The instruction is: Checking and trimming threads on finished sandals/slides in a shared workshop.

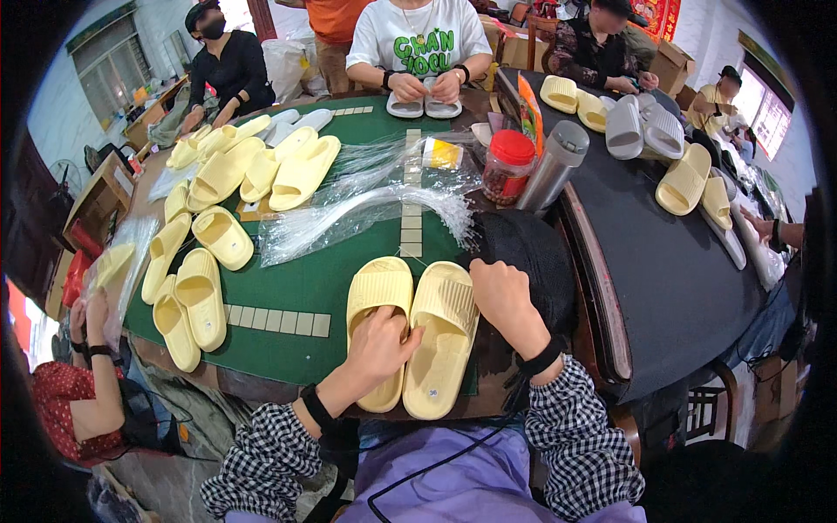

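Two pale yellow slippers lie side by side in front of me, toes pointing away: a left slipper (379, 283) and a right slipper (445, 327). My left hand (381, 344) is closed on their adjoining inner edges, its fingers reaching into the left slipper's opening and its thumb against the right one. Beside the right slipper's outer toe edge, my right hand (506, 301) is curled closed; whatever its fingers hold is hidden. A thin clear strand (425, 260) shows between the two toes. Beyond them lies a bundle of clear plastic ties (384, 205) on plastic film.
Several yellow slippers (222, 170) cover the green mat's left side. A red-lidded jar (508, 166) and a steel flask (558, 161) stand ahead right. More slippers (683, 179) lie on the black table. Across from me, a person (425, 52) handles grey slippers (425, 105); others sit around.
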A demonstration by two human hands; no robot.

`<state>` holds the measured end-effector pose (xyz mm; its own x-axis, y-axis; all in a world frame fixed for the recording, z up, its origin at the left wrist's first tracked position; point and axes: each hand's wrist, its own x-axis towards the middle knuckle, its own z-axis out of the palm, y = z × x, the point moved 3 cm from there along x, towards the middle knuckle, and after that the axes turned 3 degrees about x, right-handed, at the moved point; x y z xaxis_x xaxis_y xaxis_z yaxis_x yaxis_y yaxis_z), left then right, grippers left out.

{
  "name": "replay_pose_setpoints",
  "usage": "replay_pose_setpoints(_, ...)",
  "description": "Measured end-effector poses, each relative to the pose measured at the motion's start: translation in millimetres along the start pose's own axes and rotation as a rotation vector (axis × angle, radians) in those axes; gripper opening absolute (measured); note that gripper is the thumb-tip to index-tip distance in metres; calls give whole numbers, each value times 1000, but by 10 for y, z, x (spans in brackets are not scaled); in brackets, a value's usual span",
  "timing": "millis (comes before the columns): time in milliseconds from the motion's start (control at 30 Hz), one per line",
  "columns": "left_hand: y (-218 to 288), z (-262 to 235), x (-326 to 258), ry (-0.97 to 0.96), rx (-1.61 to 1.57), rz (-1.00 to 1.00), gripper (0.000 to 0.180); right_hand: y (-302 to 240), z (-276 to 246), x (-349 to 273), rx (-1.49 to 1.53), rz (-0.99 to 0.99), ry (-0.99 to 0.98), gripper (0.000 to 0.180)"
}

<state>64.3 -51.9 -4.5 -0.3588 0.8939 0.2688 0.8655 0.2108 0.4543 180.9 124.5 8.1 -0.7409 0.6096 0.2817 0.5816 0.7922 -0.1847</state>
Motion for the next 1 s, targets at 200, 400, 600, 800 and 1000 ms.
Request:
replay_pose_setpoints(200,-51,6,-10,-59,-38,-49,39,-62,51,39,133,17,-131,14)
replay_pose_setpoints(400,-53,32,-18,-98,-59,-80,44,1,260,167,523,6,-179,30)
replay_pose_setpoints(600,-95,120,-29,-125,-50,-40,46,94,398,326,591,-93,46,23)
replay_pose_setpoints(800,-95,187,22,-244,57,-21,48,-109,249,467,943,-42,118,16)
replay_pose_setpoints(1000,-37,237,87,-335,46,-2,54,-338,312,557,1126,-42,-31,27)
